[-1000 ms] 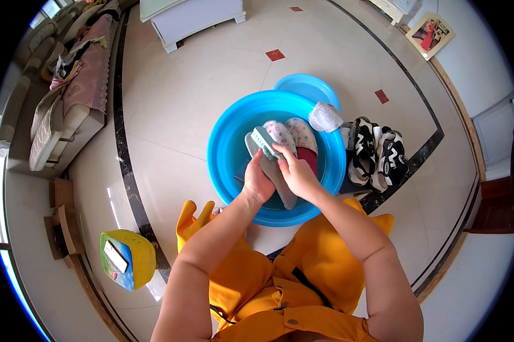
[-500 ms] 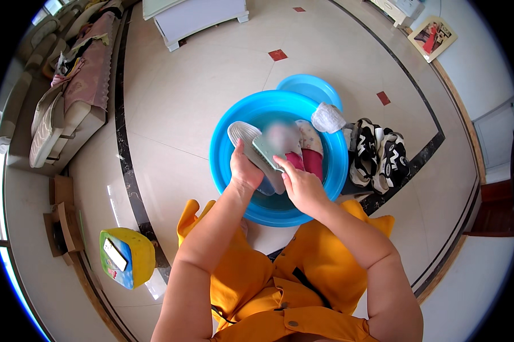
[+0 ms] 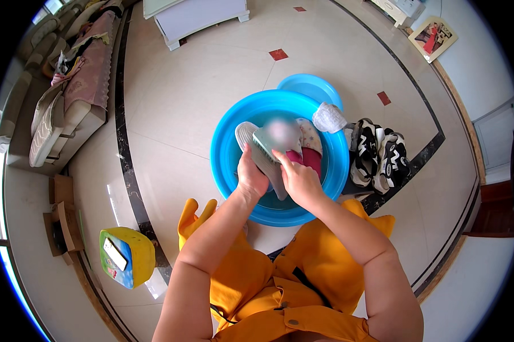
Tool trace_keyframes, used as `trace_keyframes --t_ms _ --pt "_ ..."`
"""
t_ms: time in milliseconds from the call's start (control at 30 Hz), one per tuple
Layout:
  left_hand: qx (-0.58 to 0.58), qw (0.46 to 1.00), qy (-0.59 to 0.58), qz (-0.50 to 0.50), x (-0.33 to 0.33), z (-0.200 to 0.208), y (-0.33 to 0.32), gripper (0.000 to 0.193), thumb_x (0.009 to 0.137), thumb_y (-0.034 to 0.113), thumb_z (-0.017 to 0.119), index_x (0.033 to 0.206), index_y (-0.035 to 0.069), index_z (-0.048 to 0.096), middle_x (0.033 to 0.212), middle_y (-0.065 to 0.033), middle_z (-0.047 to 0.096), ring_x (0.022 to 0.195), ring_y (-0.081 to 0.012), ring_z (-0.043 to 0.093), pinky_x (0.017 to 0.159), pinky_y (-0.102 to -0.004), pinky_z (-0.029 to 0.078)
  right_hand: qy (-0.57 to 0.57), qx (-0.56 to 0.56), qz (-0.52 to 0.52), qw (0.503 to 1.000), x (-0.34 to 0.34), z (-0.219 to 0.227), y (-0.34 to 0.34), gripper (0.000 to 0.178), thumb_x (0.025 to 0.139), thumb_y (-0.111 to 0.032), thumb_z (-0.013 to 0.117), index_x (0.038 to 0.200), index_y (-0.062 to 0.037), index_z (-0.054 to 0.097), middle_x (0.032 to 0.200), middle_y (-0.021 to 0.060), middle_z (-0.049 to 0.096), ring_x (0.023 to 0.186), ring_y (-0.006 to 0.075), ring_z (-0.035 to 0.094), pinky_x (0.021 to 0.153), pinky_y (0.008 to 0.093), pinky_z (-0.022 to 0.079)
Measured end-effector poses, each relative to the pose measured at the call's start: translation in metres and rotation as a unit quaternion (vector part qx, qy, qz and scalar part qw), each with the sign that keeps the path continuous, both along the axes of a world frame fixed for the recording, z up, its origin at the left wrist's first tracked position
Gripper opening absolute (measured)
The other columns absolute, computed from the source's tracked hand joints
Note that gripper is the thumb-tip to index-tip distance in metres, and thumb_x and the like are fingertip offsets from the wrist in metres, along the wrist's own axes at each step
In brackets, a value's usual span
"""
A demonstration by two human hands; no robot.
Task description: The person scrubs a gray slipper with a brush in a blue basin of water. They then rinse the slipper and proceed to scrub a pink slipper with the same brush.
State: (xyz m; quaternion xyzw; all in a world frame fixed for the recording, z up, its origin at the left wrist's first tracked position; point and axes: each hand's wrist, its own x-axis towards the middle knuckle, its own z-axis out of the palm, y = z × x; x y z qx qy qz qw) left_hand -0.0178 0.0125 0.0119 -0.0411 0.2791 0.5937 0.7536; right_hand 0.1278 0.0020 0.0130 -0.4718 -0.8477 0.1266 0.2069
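Observation:
A large round blue basin point(image 3: 219, 176) stands on the floor in front of my knees. Above it my left hand point(image 3: 252, 174) is wrapped round a grey shoe point(image 3: 245, 132), its ribbed sole turned up. My right hand point(image 3: 300, 181) grips a pale green scrubbing brush point(image 3: 263, 140), index finger stretched along its back. The brush lies against the shoe's sole; its bristles are mostly hidden. Inside the basin, right of the brush, are dark pink and white spotted items point(image 3: 311, 139), partly blurred. A pale grey cloth point(image 3: 328, 118) hangs over the basin's right rim.
Behind the large basin sits a smaller blue basin point(image 3: 311, 85). Black-and-white sneakers point(image 3: 380, 154) stand to its right. A yellow stool point(image 3: 140, 259) with a phone point(image 3: 115, 254) on top is at the left. Farther off are a sofa point(image 3: 89, 85) and a white cabinet point(image 3: 200, 23).
The shoe has shifted slightly to the right and stands a little steeper in my left hand. The brush has moved slightly along its sole. Both hands keep their hold.

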Motion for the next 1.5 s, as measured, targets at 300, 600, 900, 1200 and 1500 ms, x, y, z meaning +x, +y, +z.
trace_keyframes --t_ms 300,600,900,1200,1500 --pt "-0.023 0.999 0.005 -0.044 0.007 -0.003 -0.008 0.057 0.101 0.047 0.024 0.143 0.009 0.033 0.144 -0.0138 0.039 0.132 -0.0338 0.037 0.112 -0.0469 0.025 0.007 -0.043 -0.032 0.999 -0.003 0.003 0.014 0.049 0.092 -0.012 0.052 0.14 -0.0185 0.041 0.068 0.0155 0.061 0.053 0.0329 0.061 0.048 0.0437 0.05" --pt "-0.031 0.998 -0.031 -0.043 0.005 0.003 -0.007 0.057 0.101 0.046 0.025 0.141 0.006 0.035 0.138 -0.0159 0.044 0.127 -0.0341 0.042 0.11 -0.0497 0.027 0.314 -0.193 -0.059 0.928 0.008 -0.007 0.034 0.045 0.094 -0.018 0.056 0.137 -0.0115 0.042 0.087 0.0222 0.067 0.076 0.0346 0.068 0.064 0.0369 0.052" --pt "-0.043 0.999 -0.016 -0.005 -0.012 -0.017 0.007 0.048 0.098 0.033 0.039 0.134 0.002 0.04 0.132 -0.0175 0.049 0.121 -0.0363 0.046 0.107 -0.0502 0.031 0.232 -0.185 -0.024 0.955 0.004 -0.028 0.025 0.069 0.081 -0.015 0.07 0.141 -0.0111 0.035 0.071 0.0194 0.06 0.063 0.0338 0.062 0.06 0.0409 0.047" --pt "-0.147 0.972 0.178 0.051 -0.028 -0.088 0.015 0.044 0.087 -0.003 0.043 0.131 0.001 0.04 0.121 -0.0222 0.05 0.11 -0.0435 0.051 0.091 -0.0582 0.044 0.024 -0.252 0.018 0.967 0.003 -0.013 0.025 0.049 0.09 -0.021 0.054 0.137 -0.0118 0.04 0.078 0.0217 0.064 0.072 0.0377 0.064 0.065 0.0481 0.049" --pt "-0.16 0.973 0.166 -0.005 -0.018 -0.082 0.017 0.047 0.085 -0.004 0.043 0.131 0.004 0.039 0.122 -0.0189 0.05 0.11 -0.0408 0.051 0.09 -0.0568 0.045 -0.112 -0.173 0.01 0.979 0.004 -0.029 0.018 0.047 0.091 -0.015 0.052 0.137 -0.0137 0.043 0.083 0.0181 0.067 0.069 0.0356 0.064 0.061 0.0472 0.05"
